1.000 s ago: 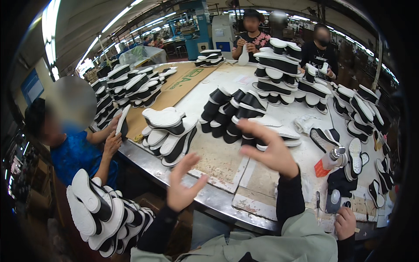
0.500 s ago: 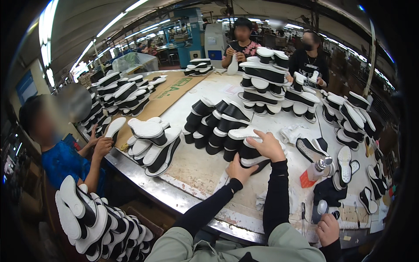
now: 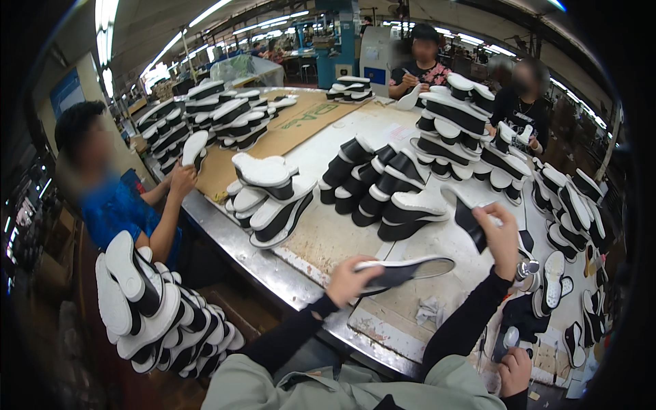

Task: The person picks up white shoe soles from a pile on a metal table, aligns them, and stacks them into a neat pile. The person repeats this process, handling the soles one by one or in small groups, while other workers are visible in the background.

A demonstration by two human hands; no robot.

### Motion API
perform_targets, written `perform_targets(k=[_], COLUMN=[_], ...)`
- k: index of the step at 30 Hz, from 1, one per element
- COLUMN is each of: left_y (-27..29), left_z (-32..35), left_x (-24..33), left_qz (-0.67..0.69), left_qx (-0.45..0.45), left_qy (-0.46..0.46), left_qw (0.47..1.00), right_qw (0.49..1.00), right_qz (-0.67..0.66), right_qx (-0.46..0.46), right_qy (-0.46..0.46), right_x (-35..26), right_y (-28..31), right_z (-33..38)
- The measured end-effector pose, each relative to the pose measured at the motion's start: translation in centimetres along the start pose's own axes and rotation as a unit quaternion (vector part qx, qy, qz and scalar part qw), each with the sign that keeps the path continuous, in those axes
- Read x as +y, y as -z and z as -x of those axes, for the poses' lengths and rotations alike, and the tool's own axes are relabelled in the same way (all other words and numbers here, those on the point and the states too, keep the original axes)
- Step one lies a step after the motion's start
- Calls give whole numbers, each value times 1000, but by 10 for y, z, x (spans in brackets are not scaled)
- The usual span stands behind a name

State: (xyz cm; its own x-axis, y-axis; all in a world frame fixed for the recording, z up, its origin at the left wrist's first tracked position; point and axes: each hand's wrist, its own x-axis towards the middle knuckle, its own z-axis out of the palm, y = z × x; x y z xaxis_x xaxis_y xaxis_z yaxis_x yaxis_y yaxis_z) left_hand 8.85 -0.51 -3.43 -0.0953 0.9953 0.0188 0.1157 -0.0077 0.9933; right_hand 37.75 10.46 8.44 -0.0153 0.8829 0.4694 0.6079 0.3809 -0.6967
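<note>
My left hand (image 3: 350,279) is closed around the heel end of a black wedge shoe sole (image 3: 404,272) with a white rim, held over the near part of the table. My right hand (image 3: 502,236), raised farther right, grips a second black shoe sole (image 3: 469,222) with a white edge, standing tilted. Just beyond my hands lies a pair of wedge soles (image 3: 410,217), white undersides up, at the near end of a row of black wedge soles (image 3: 372,174). A crumpled white cloth (image 3: 429,311) rests between my forearms.
Stacked soles stand at the left (image 3: 273,198), at the back (image 3: 454,130) and below the table's left edge (image 3: 160,307). A bottle (image 3: 526,268) stands beyond my right forearm. A co-worker's hand (image 3: 516,372) is at lower right; a person in blue (image 3: 130,212) holds a sole at left.
Both hands have left the pair of soles at the row's near end. They have moved apart, each now holding a separate sole. The whole view has shifted, so the table sits farther right.
</note>
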Motion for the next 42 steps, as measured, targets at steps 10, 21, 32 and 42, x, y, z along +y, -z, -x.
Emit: perform_targets(k=[10, 21, 32, 42], left_y=[146, 140, 125, 138], left_z=[91, 92, 101, 183], left_x=[-17, -25, -3, 99], left_qz=[288, 349, 197, 138], left_qx=[94, 165, 213, 227], left_qy=[222, 174, -37, -222], left_qw=[927, 906, 956, 938], right_qw=[871, 827, 778, 618], right_qz=[-388, -139, -140, -451], right_qx=[-293, -527, -599, -641], right_qy=[66, 137, 126, 63], right_x=[-95, -89, -92, -165], right_y=[-73, -187, -184, -175], right_z=[21, 47, 49, 119])
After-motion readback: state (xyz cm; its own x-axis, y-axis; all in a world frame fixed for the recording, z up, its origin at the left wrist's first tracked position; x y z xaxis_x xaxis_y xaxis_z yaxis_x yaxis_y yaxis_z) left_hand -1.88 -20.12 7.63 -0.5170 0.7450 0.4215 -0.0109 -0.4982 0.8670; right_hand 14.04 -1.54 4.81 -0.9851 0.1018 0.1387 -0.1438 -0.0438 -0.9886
